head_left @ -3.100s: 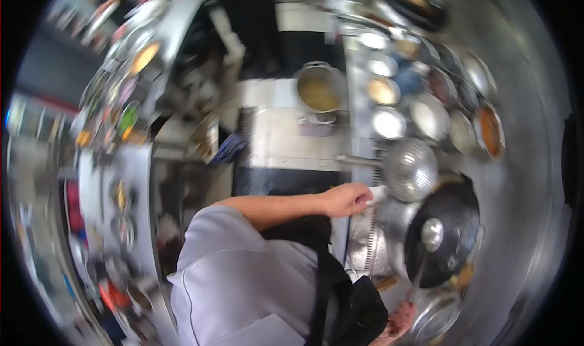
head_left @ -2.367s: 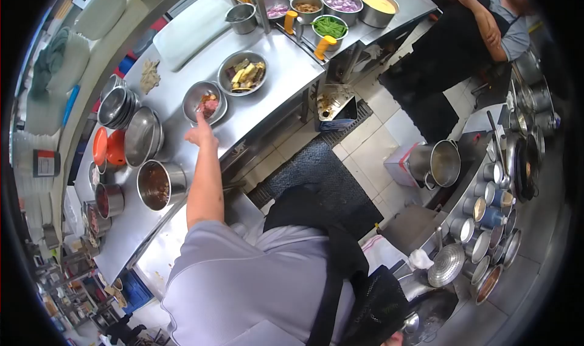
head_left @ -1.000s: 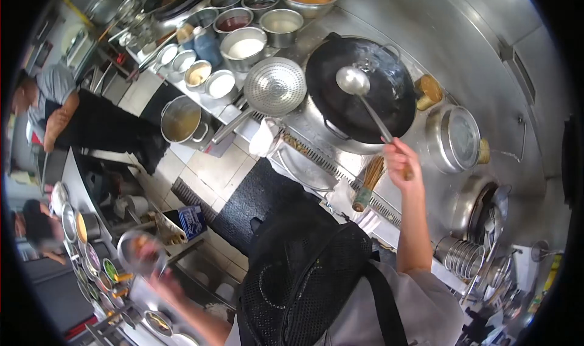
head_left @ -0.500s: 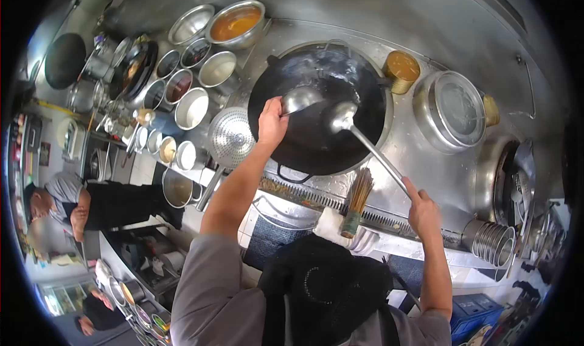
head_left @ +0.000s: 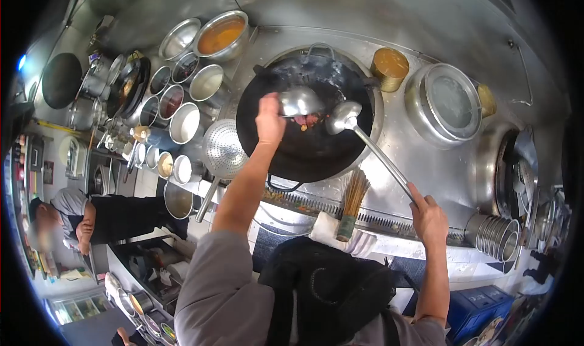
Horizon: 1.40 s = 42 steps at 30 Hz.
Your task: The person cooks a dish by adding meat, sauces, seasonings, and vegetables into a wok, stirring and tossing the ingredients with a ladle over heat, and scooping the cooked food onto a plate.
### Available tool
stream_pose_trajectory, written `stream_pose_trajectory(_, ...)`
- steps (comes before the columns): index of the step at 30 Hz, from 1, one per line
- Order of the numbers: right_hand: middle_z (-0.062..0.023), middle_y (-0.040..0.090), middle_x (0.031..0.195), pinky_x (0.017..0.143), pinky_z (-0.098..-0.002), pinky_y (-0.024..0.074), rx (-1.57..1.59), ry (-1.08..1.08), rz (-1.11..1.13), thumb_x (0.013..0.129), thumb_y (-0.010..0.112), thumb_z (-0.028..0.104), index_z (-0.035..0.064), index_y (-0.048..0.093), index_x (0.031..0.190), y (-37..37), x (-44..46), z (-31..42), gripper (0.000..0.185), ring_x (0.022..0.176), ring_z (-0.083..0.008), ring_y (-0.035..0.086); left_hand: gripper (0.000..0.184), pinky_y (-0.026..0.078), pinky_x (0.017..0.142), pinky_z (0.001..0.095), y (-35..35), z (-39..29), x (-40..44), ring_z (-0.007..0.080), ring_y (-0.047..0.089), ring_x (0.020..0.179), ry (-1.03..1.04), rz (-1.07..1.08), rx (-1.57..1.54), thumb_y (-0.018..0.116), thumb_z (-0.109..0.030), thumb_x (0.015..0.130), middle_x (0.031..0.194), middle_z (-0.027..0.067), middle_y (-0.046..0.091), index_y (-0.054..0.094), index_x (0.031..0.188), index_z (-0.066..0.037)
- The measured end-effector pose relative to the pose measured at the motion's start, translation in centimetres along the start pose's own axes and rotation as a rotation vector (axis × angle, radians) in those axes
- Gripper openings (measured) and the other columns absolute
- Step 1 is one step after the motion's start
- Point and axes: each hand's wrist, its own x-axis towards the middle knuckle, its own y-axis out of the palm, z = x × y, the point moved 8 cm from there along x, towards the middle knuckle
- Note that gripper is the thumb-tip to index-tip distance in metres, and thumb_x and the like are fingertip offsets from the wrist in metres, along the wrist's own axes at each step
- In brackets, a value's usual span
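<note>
My left hand (head_left: 269,121) is closed on the side of a small metal bowl (head_left: 300,101), held tipped over a large black wok (head_left: 304,157). Below the bowl's lip, reddish food pieces (head_left: 307,121) show against the dark wok; their kind is too small to tell. My right hand (head_left: 429,219) grips the far end of a long-handled metal ladle (head_left: 383,157). The ladle's head is inside the wok, just right of the bowl and the food. My left fingertips are blurred and partly hidden behind the bowl.
A perforated skimmer (head_left: 224,148) lies left of the wok, by several metal containers. A bamboo brush (head_left: 354,203) lies at the front edge. To the right stand a tin (head_left: 390,68) and a large pot (head_left: 447,102). Another person (head_left: 79,221) stands at left.
The bowl in my left hand has tipped further, and reddish food now shows below it in the wok. My right hand still holds the ladle. The view has shifted slightly.
</note>
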Motion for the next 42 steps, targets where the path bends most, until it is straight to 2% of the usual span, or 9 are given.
stream_pose_trajectory(8,-0.0119,0.068,0.088,0.070,-0.0486,0.0581,0.019,-0.066,-0.063,0.093,0.074,0.014,0.0328,0.062,0.148,-1.1,1.3,2.9,0.060,0.074,-0.0360,0.071,0.032,0.059,0.086,0.0531,-2.0,0.2,-0.5,0.0466,0.068,0.103,-0.015,-0.181,-0.054,0.067,0.001,0.081,0.133,0.0172,0.062,0.057,0.111,-0.004)
stream_pose_trajectory(12,-0.0151,0.068,0.084,0.064,-0.0452,0.0557,0.322,-0.224,-0.079,0.095,0.071,0.008,0.0215,0.058,0.153,0.6,1.3,5.0,0.061,0.067,-0.0323,0.069,0.027,0.065,0.079,0.0471,-2.9,7.4,-2.2,0.0390,0.070,0.094,-0.634,-0.081,-0.370,0.064,0.003,0.091,0.124,0.0234,0.061,0.053,0.115,0.000)
stream_pose_trajectory(15,-0.0012,0.059,0.071,0.049,-0.0277,0.0456,1.031,0.115,0.325,0.109,0.061,0.020,0.0115,0.043,0.163,4.6,0.8,7.6,0.058,0.053,-0.0102,0.057,0.023,0.071,0.073,0.0383,-6.2,7.7,-4.7,0.0309,0.073,0.094,-0.863,-0.225,-0.967,0.059,-0.002,0.102,0.126,0.0225,0.060,0.046,0.118,0.008)
stream_pose_trajectory(18,0.0000,0.057,0.070,0.045,-0.0259,0.0433,1.371,0.243,0.529,0.111,0.058,0.026,0.0117,0.038,0.166,7.0,1.5,11.5,0.059,0.049,-0.0098,0.053,0.027,0.070,0.075,0.0388,-10.1,9.4,-9.9,0.0331,0.075,0.095,-0.907,-0.287,-1.240,0.060,-0.001,0.101,0.125,0.0244,0.061,0.046,0.122,0.010)
stream_pose_trajectory(26,-0.0011,0.054,0.073,0.042,-0.0285,0.0417,1.289,0.247,0.565,0.111,0.059,0.030,0.0096,0.038,0.164,10.0,2.6,16.7,0.061,0.047,-0.0102,0.048,0.037,0.068,0.068,0.0341,-16.1,17.9,-27.1,0.0371,0.078,0.083,-1.100,-0.454,-1.208,0.059,0.000,0.098,0.113,0.0296,0.069,0.045,0.127,0.019)
stream_pose_trajectory(36,-0.0016,0.058,0.068,0.043,-0.0312,0.0439,0.860,0.103,0.372,0.108,0.062,0.028,0.0059,0.045,0.161,9.6,2.4,18.0,0.060,0.051,-0.0094,0.055,0.042,0.071,0.076,0.0415,-6.6,26.1,-25.3,0.0450,0.077,0.091,-1.142,-0.261,-1.277,0.065,0.003,0.093,0.114,0.0331,0.066,0.048,0.123,0.026)
stream_pose_trajectory(39,-0.0198,0.070,0.077,0.061,-0.0474,0.0555,0.461,-0.127,0.028,0.103,0.063,0.020,0.0107,0.049,0.158,8.2,4.6,18.1,0.058,0.064,-0.0330,0.069,0.042,0.070,0.070,0.0420,-4.7,27.9,-24.7,0.0451,0.076,0.091,-1.167,-0.238,-1.229,0.067,-0.002,0.093,0.111,0.0312,0.066,0.050,0.119,0.025)
stream_pose_trajectory(41,-0.0289,0.072,0.092,0.085,-0.0562,0.0564,0.283,-0.166,-0.074,0.098,0.064,0.014,0.0217,0.051,0.158,7.9,5.0,18.0,0.062,0.086,-0.0531,0.068,0.052,0.060,0.086,0.0532,-6.0,30.5,-26.1,0.0473,0.071,0.095,-1.210,-0.227,-0.499,0.075,-0.018,0.094,0.125,0.0356,0.061,0.052,0.121,0.019)
stream_pose_trajectory(42,-0.0289,0.072,0.092,0.085,-0.0562,0.0564,0.288,-0.145,-0.056,0.098,0.064,0.014,0.0217,0.051,0.158,8.0,4.8,16.9,0.062,0.086,-0.0531,0.068,0.077,0.054,0.100,0.0548,-9.0,28.1,-25.0,0.0491,0.063,0.119,-1.045,-0.257,0.087,0.079,-0.025,0.089,0.114,0.0336,0.065,0.035,0.135,0.018)
